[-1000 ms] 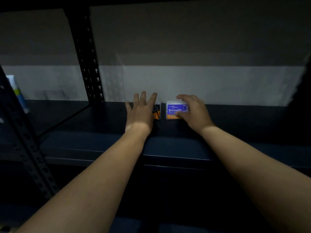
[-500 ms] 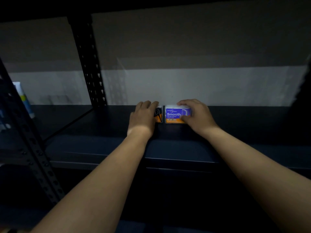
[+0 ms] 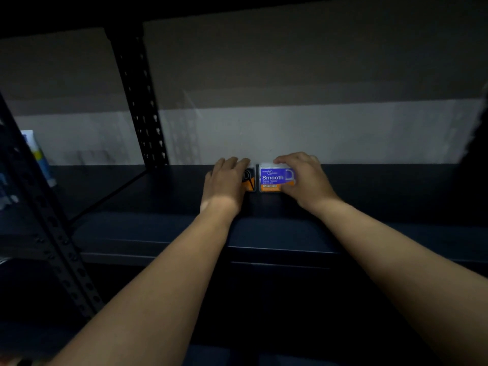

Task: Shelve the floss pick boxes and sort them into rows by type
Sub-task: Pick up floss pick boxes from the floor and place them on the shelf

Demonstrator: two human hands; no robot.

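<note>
Two floss pick boxes stand side by side at the back of a dark shelf [image 3: 290,233], against the pale wall. The right box [image 3: 273,179] is blue and orange and reads "Smooth". My right hand [image 3: 306,178] grips it from the right, fingers curled over its top and thumb at its lower front. The left box [image 3: 249,180] is black and orange, and my left hand [image 3: 227,183] hides most of it, fingers curled over its top. A narrow gap separates the two boxes.
A black perforated upright [image 3: 140,101] rises at the back left of the shelf, and another post [image 3: 45,220] slants at the near left. A white, blue and yellow package [image 3: 37,154] stands on the neighbouring shelf at far left. A dark edge borders the far right.
My left hand's fingers, spread straight a second ago, have curled down over the black box. My right hand has kept its hold on the Smooth box. The view shifted slightly.
</note>
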